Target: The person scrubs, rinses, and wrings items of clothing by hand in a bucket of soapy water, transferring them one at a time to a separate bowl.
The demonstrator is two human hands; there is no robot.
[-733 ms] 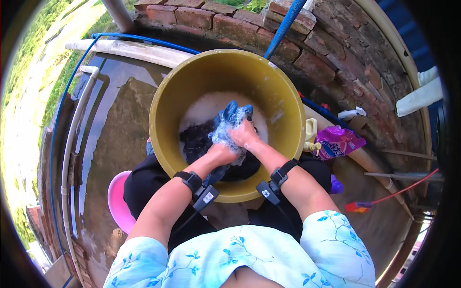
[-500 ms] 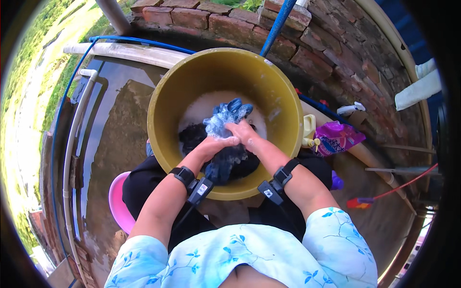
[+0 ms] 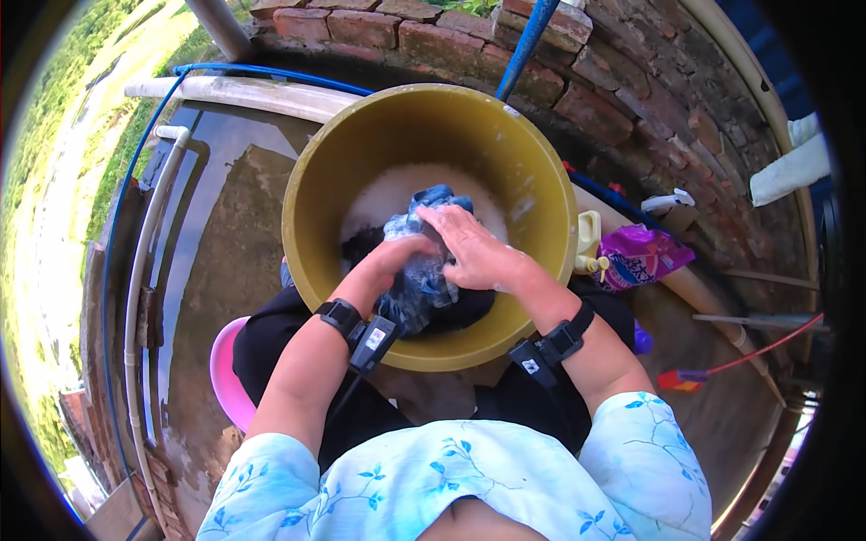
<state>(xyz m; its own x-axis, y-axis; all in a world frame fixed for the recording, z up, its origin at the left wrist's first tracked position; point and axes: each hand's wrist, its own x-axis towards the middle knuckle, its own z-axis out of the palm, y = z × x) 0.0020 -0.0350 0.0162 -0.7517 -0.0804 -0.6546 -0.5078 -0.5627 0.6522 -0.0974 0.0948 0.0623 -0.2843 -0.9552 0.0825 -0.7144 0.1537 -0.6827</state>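
Inside a large yellow tub (image 3: 298,216), foamy water (image 3: 379,194) surrounds dark clothing (image 3: 463,311) and a soapy blue cloth (image 3: 413,293). My left hand (image 3: 397,257) grips the cloth from the left, its fingertips partly hidden among the folds. My right hand (image 3: 474,252) lies over the cloth from the right, its fingers stretched out against the upper folds and its thumb apart. Both forearms wear black straps with small devices.
A brick wall (image 3: 595,108) curves behind the tub, alongside blue hoses (image 3: 523,59) and pale pipes (image 3: 239,90). A purple detergent bag (image 3: 640,252), cream jug (image 3: 586,236) and red brush (image 3: 681,380) sit right; a pink basin (image 3: 225,374) is left; wet concrete (image 3: 212,243) lies around.
My right hand has shifted up and outward, its fingers straightening over the cloth. My left hand has moved slightly leftward and up, and the blue cloth has bunched differently.
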